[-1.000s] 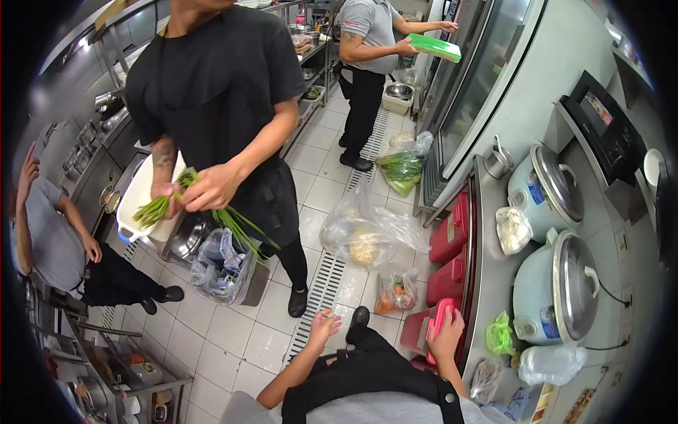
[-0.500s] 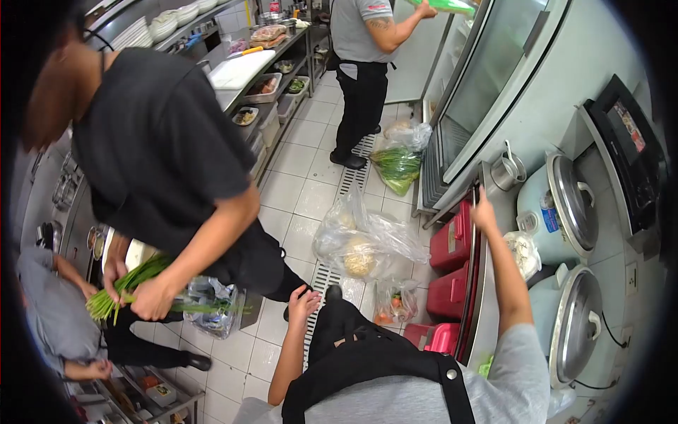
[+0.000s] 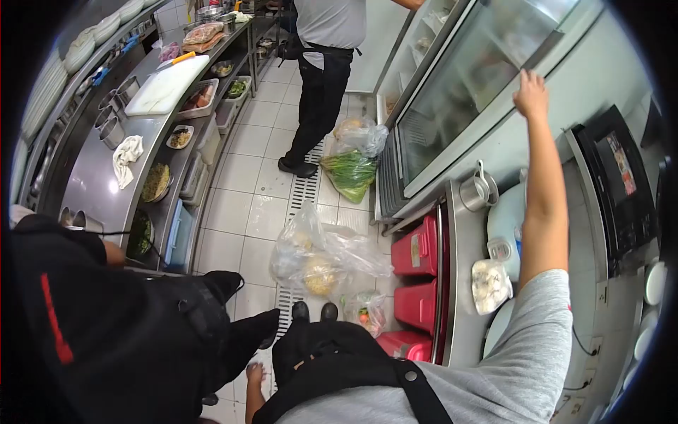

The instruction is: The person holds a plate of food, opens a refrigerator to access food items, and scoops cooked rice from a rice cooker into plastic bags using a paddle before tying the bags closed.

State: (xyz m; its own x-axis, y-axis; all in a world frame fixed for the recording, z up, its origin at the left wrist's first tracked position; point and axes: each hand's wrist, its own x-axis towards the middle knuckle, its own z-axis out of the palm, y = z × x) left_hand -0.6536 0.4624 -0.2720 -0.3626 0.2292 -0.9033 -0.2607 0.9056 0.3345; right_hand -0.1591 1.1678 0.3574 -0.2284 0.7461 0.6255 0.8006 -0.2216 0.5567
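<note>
My right hand (image 3: 531, 94) is raised with its arm stretched out, fingers curled at the dark handle on the edge of the glass refrigerator door (image 3: 480, 78). Low beside my thigh hangs my left hand (image 3: 256, 373), partly in view, loosely open with nothing in it. On the floor before my shoes lies a clear plastic bag (image 3: 319, 274) with pale round contents. A smaller bag of vegetables (image 3: 364, 315) sits near my feet. Farther off, a bag of green leafy stalks (image 3: 351, 174) lies by the refrigerator.
A co-worker (image 3: 325, 71) stands ahead by the refrigerator; another person in black (image 3: 134, 332) is close on my left. Red bins (image 3: 415, 251) sit under the steel counter (image 3: 455, 283) at right. A white cutting board (image 3: 168, 85) lies on the left counter.
My right hand has moved up and forward from the counter rail to the refrigerator door. My left hand has dropped lower. The person in black has moved down and left in view.
</note>
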